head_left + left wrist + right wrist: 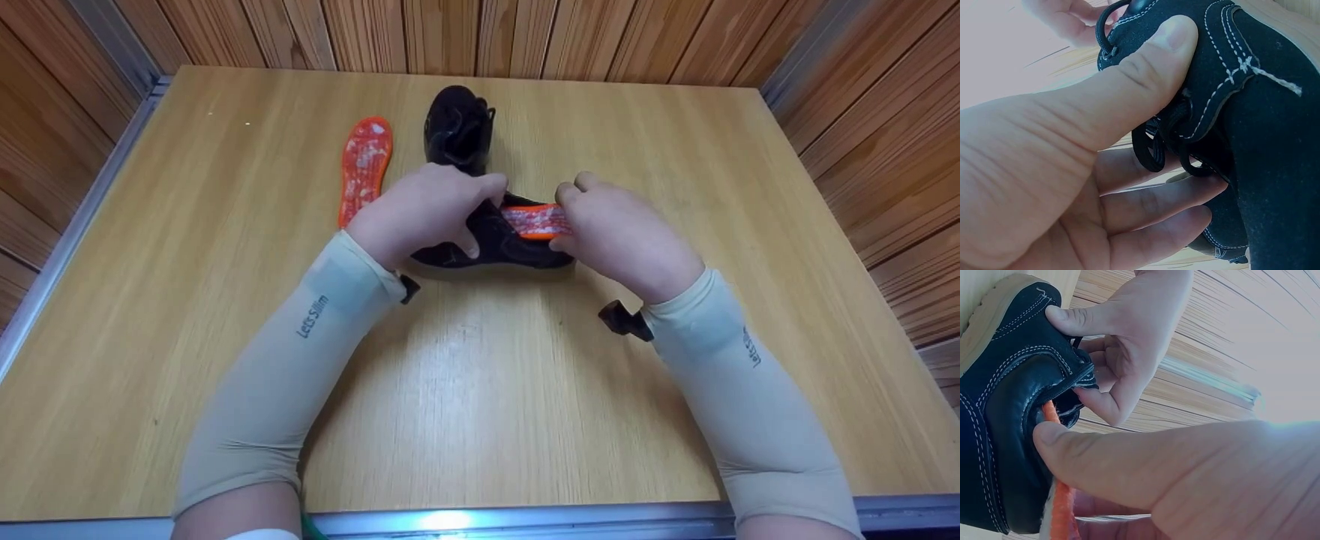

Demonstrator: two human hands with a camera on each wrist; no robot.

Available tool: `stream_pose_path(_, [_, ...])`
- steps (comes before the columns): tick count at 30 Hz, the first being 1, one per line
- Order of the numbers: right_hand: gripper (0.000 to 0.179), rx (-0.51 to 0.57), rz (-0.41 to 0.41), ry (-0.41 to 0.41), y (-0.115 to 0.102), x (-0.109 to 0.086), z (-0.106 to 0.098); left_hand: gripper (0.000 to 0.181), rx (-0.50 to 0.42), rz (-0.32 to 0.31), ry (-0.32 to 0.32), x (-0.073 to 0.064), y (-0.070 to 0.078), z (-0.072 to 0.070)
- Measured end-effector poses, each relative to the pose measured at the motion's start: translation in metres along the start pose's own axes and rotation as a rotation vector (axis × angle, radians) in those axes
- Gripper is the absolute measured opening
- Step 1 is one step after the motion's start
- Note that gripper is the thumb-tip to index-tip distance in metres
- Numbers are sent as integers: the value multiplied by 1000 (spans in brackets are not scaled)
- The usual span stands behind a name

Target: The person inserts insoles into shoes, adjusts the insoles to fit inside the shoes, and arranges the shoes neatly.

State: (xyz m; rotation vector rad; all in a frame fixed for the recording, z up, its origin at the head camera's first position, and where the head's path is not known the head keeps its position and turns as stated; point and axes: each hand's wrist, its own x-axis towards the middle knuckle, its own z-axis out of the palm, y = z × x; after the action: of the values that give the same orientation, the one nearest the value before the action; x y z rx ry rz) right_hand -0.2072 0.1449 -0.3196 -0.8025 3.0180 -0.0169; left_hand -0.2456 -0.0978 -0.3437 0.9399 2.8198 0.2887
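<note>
A black lace-up shoe (491, 240) with white stitching lies on the table, its opening toward the right. My left hand (431, 210) grips the shoe across its lace area; in the left wrist view the thumb presses the upper while the fingers curl by the laces (1154, 149). An orange-edged insole (536, 222) with a red and white pattern is partly inside the shoe. My right hand (626, 236) pinches the insole's outer end; in the right wrist view its thumb lies on the insole's orange edge (1061, 512) beside the shoe collar. The insole's front end is hidden inside the shoe.
A second black shoe (457, 127) stands just behind the first. To its left lies another orange insole (366, 161), flat on the wooden table (225, 225). Wood-plank walls (442, 37) border the back and sides. A metal rail (525, 519) runs along the front edge.
</note>
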Motion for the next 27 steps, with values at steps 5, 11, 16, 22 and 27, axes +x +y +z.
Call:
stream_pose_path(5, [45,6,-1,2,-1,1,1,56,-8,-8,-3,-1,-1,1])
stream_pose_path(11, [48,-1,-6,-11,-1,1,2,57,-8,-3,2,-1,-1,2])
stream_pose_path(16, [50,-8,5,-48,-1,1,2,58,-7,25,30,-2,-2,3])
stream_pose_path(22, [54,-23,15,-80,0,0,0,58,-5,17,29,-3,-1,2])
stream_pose_path(27, [53,-12,19,-78,2,-1,-2,58,-7,6,7,-2,-1,1])
